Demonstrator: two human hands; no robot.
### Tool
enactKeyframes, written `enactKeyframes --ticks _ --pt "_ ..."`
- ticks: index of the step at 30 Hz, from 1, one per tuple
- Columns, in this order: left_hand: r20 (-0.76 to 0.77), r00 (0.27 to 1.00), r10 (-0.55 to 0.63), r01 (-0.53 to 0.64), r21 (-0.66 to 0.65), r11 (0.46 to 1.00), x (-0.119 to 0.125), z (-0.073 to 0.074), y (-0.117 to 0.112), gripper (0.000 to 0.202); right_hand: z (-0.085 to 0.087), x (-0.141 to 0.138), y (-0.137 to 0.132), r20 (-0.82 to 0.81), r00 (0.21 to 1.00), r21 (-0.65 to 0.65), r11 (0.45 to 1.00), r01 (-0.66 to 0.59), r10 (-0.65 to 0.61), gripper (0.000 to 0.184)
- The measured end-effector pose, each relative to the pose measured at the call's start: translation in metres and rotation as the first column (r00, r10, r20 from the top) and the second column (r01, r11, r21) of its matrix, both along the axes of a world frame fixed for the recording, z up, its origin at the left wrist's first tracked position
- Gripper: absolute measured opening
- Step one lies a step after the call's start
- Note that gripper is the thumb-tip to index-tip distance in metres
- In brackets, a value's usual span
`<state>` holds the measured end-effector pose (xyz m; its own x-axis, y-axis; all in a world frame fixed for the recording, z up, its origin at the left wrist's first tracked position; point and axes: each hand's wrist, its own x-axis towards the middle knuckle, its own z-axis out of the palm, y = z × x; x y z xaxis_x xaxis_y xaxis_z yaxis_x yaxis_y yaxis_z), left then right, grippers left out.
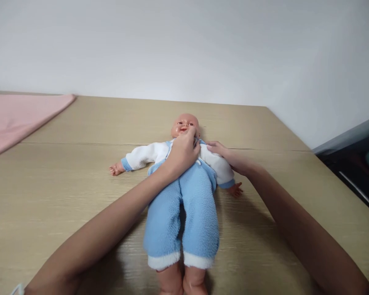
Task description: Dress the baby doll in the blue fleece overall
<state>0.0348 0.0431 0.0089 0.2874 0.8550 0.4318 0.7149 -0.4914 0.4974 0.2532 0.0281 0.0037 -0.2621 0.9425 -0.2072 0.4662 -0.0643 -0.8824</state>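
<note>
A bald baby doll (186,119) lies on its back, head toward the wall and arms spread. It wears a fleecy outfit (199,205) with light blue trousers, white sleeves and blue cuffs. Over the doll's upper chest is my left hand (184,150), its fingers curled in at the collar just under the chin. That hand hides much of the collar and chest front, so the exact grip is partly covered. My right hand (226,155) rests along the sleeve on the right, near the shoulder, with fingers stretched out.
The doll lies on a light wooden table (80,196) with a seam running across it. Pink cloth (21,116) covers the far left corner. Behind stands a pale wall (160,49). Past the table's right edge is a dark object (347,168).
</note>
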Motion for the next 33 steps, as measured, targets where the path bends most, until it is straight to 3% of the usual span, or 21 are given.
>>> enactKeyframes --ticks 3,6,8,12,15,17,19,21,24,28,31,33 --pt "-0.023 1.0 0.002 -0.002 0.006 1.0 0.0 0.001 -0.003 0.017 0.022 0.013 -0.017 0.226 0.971 -0.064 0.996 -0.068 0.08 0.072" --pt "-0.026 1.0 0.007 -0.006 0.01 1.0 0.001 0.001 -0.005 0.024 0.033 0.03 -0.02 0.507 0.859 0.072 0.989 -0.129 0.075 0.066" --pt "-0.018 1.0 0.007 -0.007 0.015 1.0 0.002 -0.001 -0.006 0.028 0.032 0.042 -0.014 0.565 0.822 0.144 0.972 -0.187 0.074 0.064" --pt "-0.011 1.0 0.009 -0.009 0.02 1.0 0.005 -0.003 -0.005 0.025 0.02 0.06 0.002 0.541 0.821 0.124 0.948 -0.294 0.184 0.068" --pt "-0.017 1.0 0.007 -0.006 0.028 1.0 0.004 -0.001 -0.008 0.015 0.02 0.059 0.002 0.635 0.763 0.209 0.924 -0.32 0.121 0.07" --pt "-0.004 1.0 0.009 -0.009 0.061 0.998 0.0 0.003 -0.016 0.016 0.027 0.049 -0.009 0.677 0.736 0.406 0.831 -0.38 0.006 0.066" --pt "0.012 1.0 0.025 -0.026 0.095 0.995 -0.01 0.007 -0.027 0.026 0.035 0.032 -0.027 0.641 0.762 0.598 0.68 -0.424 -0.088 0.054" --pt "0.025 0.998 0.049 -0.051 0.109 0.993 -0.025 0.008 -0.041 0.031 0.038 0.012 -0.048 0.595 0.799 0.652 0.633 -0.417 -0.086 0.036" --pt "0.104 0.992 0.077 -0.084 0.067 0.994 -0.056 0.0 -0.063 0.026 0.026 -0.011 -0.071 0.449 0.893 0.632 0.703 -0.325 0.01 0.023" --pt "0.338 0.929 0.152 -0.101 -0.164 0.981 -0.097 -0.026 -0.085 0.025 -0.005 -0.019 -0.07 0.113 0.992 0.534 0.839 -0.104 0.052 0.028" --pt "0.424 0.894 0.145 -0.008 -0.309 0.951 -0.117 -0.041 -0.092 0.027 -0.023 -0.015 -0.059 -0.162 0.983 0.336 0.942 -0.022 0.081 0.04" --pt "0.488 0.865 0.115 0.072 -0.348 0.935 -0.124 -0.045 -0.093 0.027 -0.032 -0.013 -0.055 -0.339 0.94 0.219 0.975 0.032 0.046 0.047"
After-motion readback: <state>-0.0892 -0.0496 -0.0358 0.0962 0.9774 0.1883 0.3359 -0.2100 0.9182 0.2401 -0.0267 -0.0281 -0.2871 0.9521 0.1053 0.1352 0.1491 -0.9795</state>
